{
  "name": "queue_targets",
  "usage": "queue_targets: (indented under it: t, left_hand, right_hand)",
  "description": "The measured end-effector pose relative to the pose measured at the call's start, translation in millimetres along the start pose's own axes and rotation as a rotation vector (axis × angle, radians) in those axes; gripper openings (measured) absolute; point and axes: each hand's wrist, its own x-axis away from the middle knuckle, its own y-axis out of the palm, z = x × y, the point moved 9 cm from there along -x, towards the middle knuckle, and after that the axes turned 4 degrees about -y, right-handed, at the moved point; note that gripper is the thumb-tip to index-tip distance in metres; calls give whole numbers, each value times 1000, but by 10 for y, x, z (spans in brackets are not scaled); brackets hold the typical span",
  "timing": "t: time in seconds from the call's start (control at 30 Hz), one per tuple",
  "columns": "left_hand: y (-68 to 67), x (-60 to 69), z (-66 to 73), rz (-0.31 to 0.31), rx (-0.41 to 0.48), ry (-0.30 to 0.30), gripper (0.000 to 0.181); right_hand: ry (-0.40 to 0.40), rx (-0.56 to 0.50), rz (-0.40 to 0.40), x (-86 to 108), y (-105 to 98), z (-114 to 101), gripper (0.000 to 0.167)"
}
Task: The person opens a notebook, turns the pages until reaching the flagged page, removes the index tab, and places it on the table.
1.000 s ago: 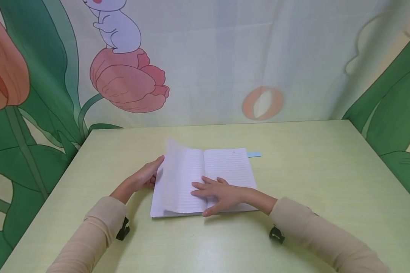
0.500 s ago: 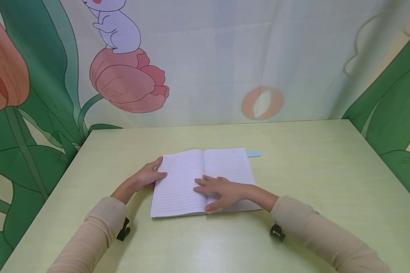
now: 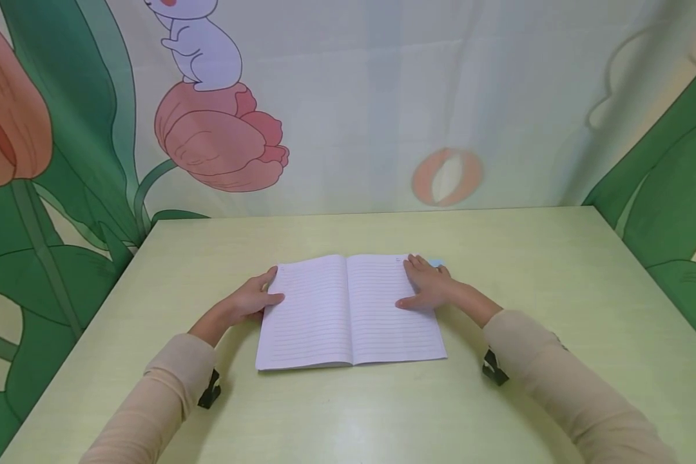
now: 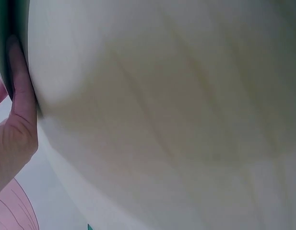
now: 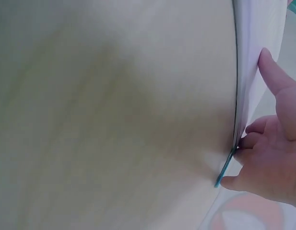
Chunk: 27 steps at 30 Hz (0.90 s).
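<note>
An open lined notebook lies flat in the middle of the table, its two pages spread. My left hand grips the left edge, thumb on the page and fingers tucked beneath; the left wrist view shows that hand with a finger under the dark green cover. On the upper part of the right page rests my right hand, fingers and thumb extended. A light blue tab sticks out past the right edge, partly hidden by that hand. In the right wrist view the little finger touches this tab.
The pale green-yellow table extends around the notebook. Behind it hangs a curtain printed with tulips, leaves and a white animal. Dark wrist devices sit under both beige sleeves.
A lifted left page has come down flat, and my left thumb now lies on it. My right hand has moved from the centre fold to the upper right of the right page.
</note>
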Motion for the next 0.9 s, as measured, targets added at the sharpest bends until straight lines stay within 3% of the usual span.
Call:
queue_targets:
  t: [0.4,0.53,0.63,0.77,0.9]
  left_hand:
    - [2,-1,5,-6,4,8,72]
    - [-7,-11,-4,0,-3,10,72]
    - [-9,-19,-12,2,-7,8,72]
    - [-16,-26,-31,5,-19,-4,71]
    - [-22,-24,-47,10,-24,-27,64]
  right_hand:
    - [-18,20,23,-18,3,-7,90]
    - [-57,-53,18,-11,16,-79,90]
    - [-109,-233,-35,19,61,-235,90]
    - [-201,-452,-154,77,173,-597,84]
    - [-321,-390,-193,102,292,-944,81]
